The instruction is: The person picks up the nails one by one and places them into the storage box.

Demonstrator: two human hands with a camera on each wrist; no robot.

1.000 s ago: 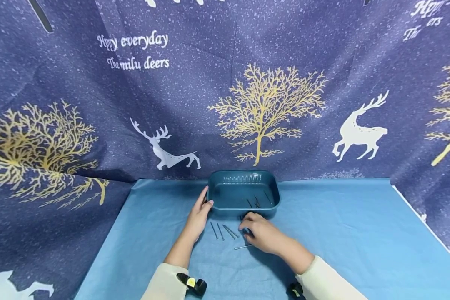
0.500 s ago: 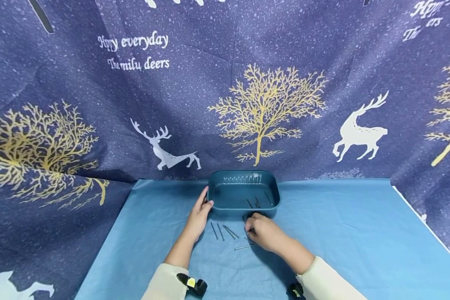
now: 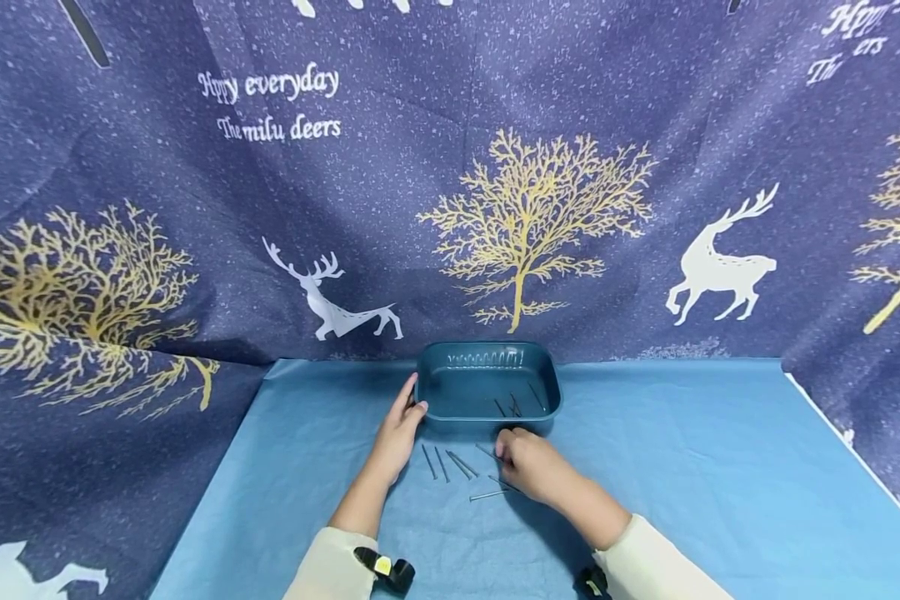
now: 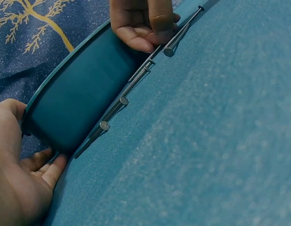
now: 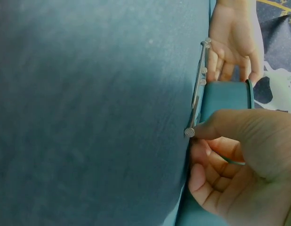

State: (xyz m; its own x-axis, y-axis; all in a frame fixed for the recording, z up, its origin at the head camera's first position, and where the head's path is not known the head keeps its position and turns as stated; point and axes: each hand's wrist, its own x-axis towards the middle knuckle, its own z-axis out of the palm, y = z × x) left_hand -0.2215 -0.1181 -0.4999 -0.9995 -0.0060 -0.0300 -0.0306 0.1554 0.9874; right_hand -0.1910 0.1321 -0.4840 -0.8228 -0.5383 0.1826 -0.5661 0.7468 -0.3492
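**Lower centre of frame: nails on both sides of a tray's front wall, both hands near**

The teal tray [image 3: 457, 424] stands at lower centre on blue cloth [image 3: 705, 467], its far side close to the printed backdrop [image 3: 375, 192]. Left hand [image 3: 396, 433] at the tray's left end: fingers loosely extended, touching the wall, not clenched. Right hand [image 3: 531, 467], in front of the tray and right of centre, has its fingers curled, grasping one nail [image 3: 486, 452] between thumb and fingertips.

Loose nails [image 3: 441, 465] — four counted — lie on the cloth just in front of the tray, between the hands; the two rightmost nearly touch. Two further nails [image 3: 486, 497] lie below the right hand, which covers their right ends. Several more nails [image 3: 514, 406] are inside the tray, toward its right front; the front wall may hide parts of them.

Lower edge: pale sleeves [image 3: 330, 560], each with a black device [image 3: 395, 573] at the wrist. White deer [image 3: 723, 271] and a gold tree [image 3: 521, 217] — prints only — fill the backdrop behind.
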